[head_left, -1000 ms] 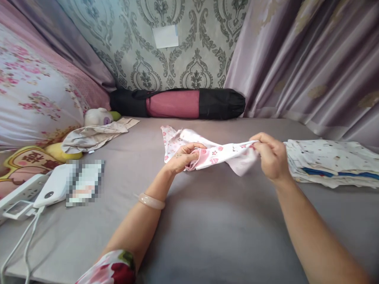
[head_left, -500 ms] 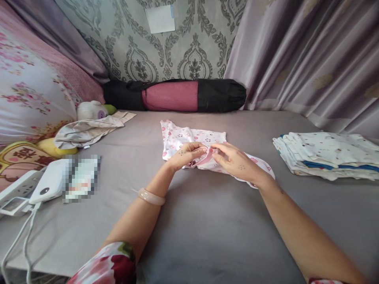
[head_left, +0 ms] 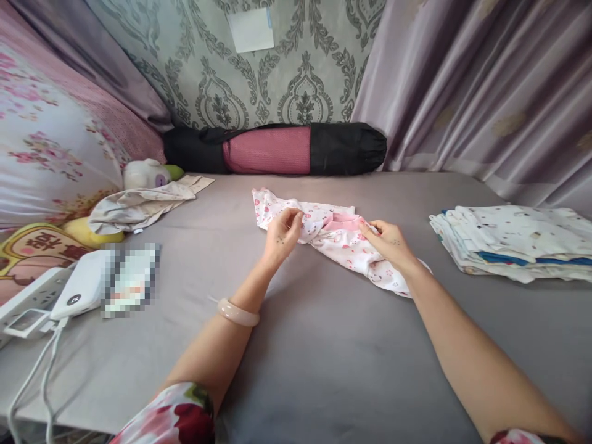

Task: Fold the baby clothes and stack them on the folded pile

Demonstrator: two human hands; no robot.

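A small white baby garment point(head_left: 345, 253) with pink and red prints lies crumpled on the grey sheet, a pink band showing at its upper edge. My left hand point(head_left: 283, 233) is at its left part, thumb and fingers closed together in a pinch on the cloth; the exact grip is partly hidden. At the right end of the pink band, my right hand point(head_left: 387, 242) pinches the garment's edge between thumb and fingers. One part of the garment spreads out behind my left hand, and another runs under my right wrist.
Folded clothes point(head_left: 518, 240) are stacked at the right. A black and pink rolled bag point(head_left: 268, 150) lies along the wall. On the left are a pale cloth point(head_left: 139, 206), a plush toy point(head_left: 143, 174), a white power bank point(head_left: 86, 283) with cables and a power strip point(head_left: 32, 293).
My hands have moved apart from the garment's middle, the left slightly up, the right to the right. The pink band is now stretched out and more of the printed cloth shows.
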